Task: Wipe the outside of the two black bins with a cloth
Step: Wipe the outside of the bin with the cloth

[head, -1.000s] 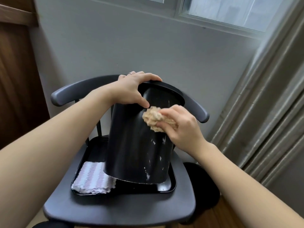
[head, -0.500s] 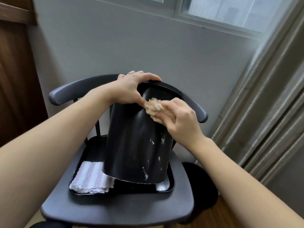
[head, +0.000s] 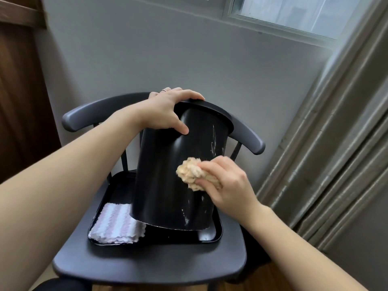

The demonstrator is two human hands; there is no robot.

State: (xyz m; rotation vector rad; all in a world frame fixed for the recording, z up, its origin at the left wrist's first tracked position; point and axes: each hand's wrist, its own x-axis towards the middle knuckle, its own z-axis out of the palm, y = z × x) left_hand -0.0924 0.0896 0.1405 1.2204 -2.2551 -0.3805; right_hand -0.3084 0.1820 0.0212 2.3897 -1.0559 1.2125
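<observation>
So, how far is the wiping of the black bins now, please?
Nothing looks finished. In hand: the left hand grips the rim of the tilted black bin on the tray, while the right hand presses the beige cloth on its side. Left: white streaks above the cloth and near the bottom edge. A second bin is not clearly in view, so it probably remains too.

Qty in view: black bin [head: 168, 175] x1, tilted. Beige cloth [head: 192, 172] x1. Striped cloth [head: 116, 226] x1, folded. Black tray [head: 212, 236] x1. Chair [head: 147, 263] x1. Hands x2: left hand [head: 165, 113], right hand [head: 228, 183]. Ring [head: 164, 90] x1. Window [head: 294, 11] x1.
</observation>
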